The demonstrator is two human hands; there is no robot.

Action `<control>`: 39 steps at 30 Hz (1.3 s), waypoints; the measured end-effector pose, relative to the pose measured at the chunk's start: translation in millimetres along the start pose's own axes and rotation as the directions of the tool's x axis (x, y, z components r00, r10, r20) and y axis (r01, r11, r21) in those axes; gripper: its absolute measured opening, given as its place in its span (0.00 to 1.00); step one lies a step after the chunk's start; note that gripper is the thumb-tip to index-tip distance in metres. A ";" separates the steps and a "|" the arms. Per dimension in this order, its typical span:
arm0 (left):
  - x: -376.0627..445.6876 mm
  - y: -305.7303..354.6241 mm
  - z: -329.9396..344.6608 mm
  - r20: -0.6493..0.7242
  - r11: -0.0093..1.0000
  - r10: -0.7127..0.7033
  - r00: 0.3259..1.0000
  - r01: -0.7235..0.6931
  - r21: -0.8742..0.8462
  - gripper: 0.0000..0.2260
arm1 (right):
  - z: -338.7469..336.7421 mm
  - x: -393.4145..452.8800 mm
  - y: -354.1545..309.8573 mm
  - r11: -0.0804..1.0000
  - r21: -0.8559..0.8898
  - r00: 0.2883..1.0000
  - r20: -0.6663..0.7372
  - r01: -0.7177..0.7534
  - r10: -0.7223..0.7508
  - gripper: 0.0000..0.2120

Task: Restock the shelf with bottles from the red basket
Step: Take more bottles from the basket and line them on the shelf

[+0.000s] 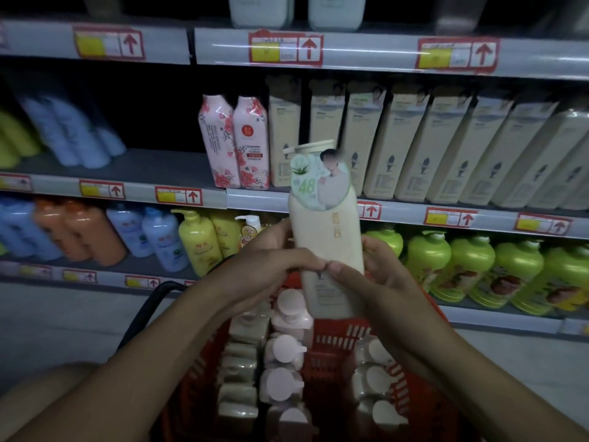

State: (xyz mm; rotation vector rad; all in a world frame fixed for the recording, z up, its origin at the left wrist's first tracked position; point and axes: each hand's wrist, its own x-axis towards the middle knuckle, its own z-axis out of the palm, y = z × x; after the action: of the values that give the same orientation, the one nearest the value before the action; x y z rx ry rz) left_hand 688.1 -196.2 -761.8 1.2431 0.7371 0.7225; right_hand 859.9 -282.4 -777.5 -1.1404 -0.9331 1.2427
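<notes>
I hold a tall cream bottle [325, 237] upright in front of the shelves, its pump top and green-and-white neck tag level with the middle shelf's edge. My left hand [271, 269] grips its left side and my right hand [376, 279] grips its right side, thumbs meeting on the front. Below, the red basket [338, 342] holds several cream and pink pump bottles [283, 355]. On the middle shelf [178, 169] stands a row of matching cream bottles [446, 145] beside two pink floral bottles [234, 141].
Left of the pink floral bottles the middle shelf shows a dark gap, then blue bottles [73, 132]. The lower shelf carries orange, blue and yellow bottles [197, 244] and green jugs [497, 275]. The basket's black handle [149, 304] arches at its left. Pale floor lies below.
</notes>
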 end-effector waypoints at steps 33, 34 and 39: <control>-30.7 164.8 -165.6 -0.308 0.798 0.580 0.754 -0.449 0.403 0.29 | 202.8 107.2 -122.7 0.912 -0.198 0.932 0.024 0.359 -0.361 0.21; -33.3 168.3 -172.7 -0.309 0.793 0.588 0.747 -0.459 0.400 0.29 | 212.2 109.1 -125.0 0.907 -0.204 0.928 0.031 0.368 -0.370 0.20; -51.5 189.4 -204.3 -0.333 0.783 0.611 0.718 -0.487 0.387 0.28 | 257.0 115.7 -136.9 0.880 -0.218 0.906 0.068 0.423 -0.418 0.17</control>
State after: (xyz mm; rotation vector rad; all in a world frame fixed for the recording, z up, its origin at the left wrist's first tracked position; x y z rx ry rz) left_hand 476.8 -92.0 -604.5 1.6044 0.8575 1.4872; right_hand 655.1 -129.0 -596.7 -1.0285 -1.2861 0.8052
